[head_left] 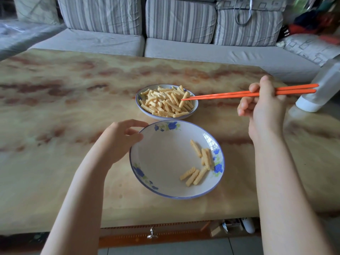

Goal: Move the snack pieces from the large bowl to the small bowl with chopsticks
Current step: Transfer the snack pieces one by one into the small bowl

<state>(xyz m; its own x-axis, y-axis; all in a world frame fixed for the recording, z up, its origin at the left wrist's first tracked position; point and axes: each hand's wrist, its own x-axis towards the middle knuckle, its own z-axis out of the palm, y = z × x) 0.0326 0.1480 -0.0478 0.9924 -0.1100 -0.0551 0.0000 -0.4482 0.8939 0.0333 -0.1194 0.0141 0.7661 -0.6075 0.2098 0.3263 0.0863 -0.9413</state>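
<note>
The large bowl [161, 157], white with blue flowers, sits near me and holds several ridged yellow snack pieces [200, 163] on its right side. Beyond it the small bowl [195, 107] is heaped with snack pieces [165, 102]. My right hand [263, 105] grips orange chopsticks [230, 94]; their tips reach over the small bowl's right part, at a snack piece [184, 101] that hangs from them. My left hand [121, 138] rests with curled fingers on the large bowl's left rim.
The bowls stand on a marbled beige table [64, 116]. A white plastic bottle [320, 89] stands at the table's right edge. A grey striped sofa [165, 34] runs along the far side. A drawer knob [151, 233] shows below the near edge.
</note>
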